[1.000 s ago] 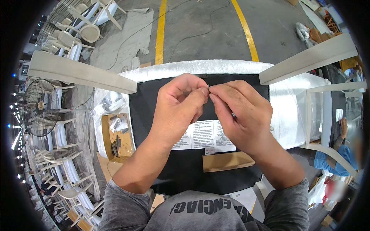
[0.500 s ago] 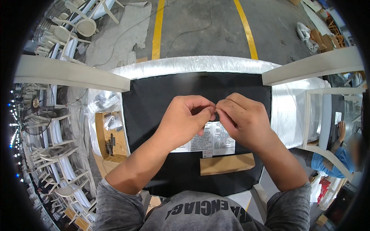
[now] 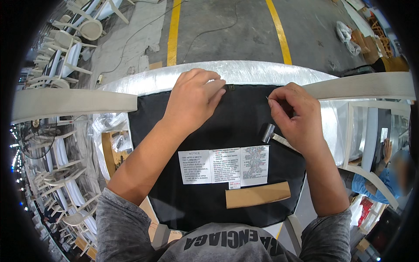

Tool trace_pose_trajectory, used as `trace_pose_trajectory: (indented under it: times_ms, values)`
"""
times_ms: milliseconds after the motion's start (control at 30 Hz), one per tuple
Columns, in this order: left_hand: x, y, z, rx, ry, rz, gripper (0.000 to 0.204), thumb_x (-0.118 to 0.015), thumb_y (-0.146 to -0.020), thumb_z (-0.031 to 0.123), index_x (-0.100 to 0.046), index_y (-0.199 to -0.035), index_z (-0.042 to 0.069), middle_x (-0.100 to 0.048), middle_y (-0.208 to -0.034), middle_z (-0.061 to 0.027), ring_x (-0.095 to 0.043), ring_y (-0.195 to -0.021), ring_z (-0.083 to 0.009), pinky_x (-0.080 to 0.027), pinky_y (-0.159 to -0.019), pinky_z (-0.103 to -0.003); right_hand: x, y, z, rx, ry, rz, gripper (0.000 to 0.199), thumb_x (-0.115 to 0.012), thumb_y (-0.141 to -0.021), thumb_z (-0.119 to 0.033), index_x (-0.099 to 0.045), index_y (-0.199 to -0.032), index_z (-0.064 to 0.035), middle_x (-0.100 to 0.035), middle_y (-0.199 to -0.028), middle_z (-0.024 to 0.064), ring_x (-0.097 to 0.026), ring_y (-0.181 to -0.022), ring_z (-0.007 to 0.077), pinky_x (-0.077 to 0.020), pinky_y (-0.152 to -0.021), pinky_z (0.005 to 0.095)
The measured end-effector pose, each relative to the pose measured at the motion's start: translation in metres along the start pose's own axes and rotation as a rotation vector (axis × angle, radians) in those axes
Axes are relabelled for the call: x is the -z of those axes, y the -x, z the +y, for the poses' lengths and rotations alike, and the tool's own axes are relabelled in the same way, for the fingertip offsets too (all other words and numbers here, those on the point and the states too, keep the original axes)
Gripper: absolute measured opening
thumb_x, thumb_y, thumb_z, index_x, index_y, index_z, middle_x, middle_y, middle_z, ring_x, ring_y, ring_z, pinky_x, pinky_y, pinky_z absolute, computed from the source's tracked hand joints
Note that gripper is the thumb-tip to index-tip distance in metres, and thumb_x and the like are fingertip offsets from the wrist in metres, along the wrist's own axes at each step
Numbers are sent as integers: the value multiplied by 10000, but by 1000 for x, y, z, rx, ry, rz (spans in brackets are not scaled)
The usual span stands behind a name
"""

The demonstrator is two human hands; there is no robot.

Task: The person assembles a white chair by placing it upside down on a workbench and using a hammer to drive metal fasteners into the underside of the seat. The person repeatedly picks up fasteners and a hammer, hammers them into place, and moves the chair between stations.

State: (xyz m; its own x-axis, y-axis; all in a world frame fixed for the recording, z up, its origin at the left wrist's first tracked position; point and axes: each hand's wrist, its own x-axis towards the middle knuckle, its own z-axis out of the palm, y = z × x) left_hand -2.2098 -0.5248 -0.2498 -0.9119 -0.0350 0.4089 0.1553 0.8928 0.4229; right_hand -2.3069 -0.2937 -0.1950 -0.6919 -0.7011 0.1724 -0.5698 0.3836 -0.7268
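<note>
Before me lies the black fabric underside [image 3: 166, 122] of an upturned chair seat. At its far edge is my left hand [image 3: 192, 98], fingers curled and thumb near the index finger, beside a small dark tag [image 3: 230, 87]. What its fingertips hold, if anything, is hidden. My right hand [image 3: 297, 111] pinches something thin and tiny at the fingertips. Below that hand, a hammer [image 3: 269, 133] with a metal head and pale handle rests on the fabric. White printed labels [image 3: 224, 166] and a brown cardboard strip [image 3: 257, 195] lie nearer me.
Pale chair legs [image 3: 74, 104] rise left and right. Clear plastic-wrapped padding [image 3: 257, 72] lies beyond the seat. An open cardboard box [image 3: 109, 153] stands left. At the right, a person in blue [image 3: 379, 181] is beside another upturned chair. Several chairs [image 3: 70, 179] fill the left.
My hands have come apart from their meeting over the seat's middle. The left moved up to the far edge, the right up and right. The hammer and whole labels now show.
</note>
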Motion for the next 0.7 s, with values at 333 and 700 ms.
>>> trace_pose_trajectory:
  times_ms: [333,700]
  values:
    - [-9,9,-8,5,43,-7,227,-747,-792,16,-732,-1016,49,-704,-1029,-77,-656,-960,-288,-509,-860,-392,-23,-40,22,-61,-147,-154,76,-668,-857,-68,-642,-890,-4,-640,-793,105,-603,-688,223,-482,-644,341]
    - [-17,13,-12,-50,63,63,222,-750,-778,9,-725,-997,37,-693,-1018,-62,-650,-942,-265,-509,-849,-366,-43,-75,38,2,-118,-407,110,-650,-861,-97,-649,-874,13,-681,-784,150,-636,-707,268,-512,-692,358]
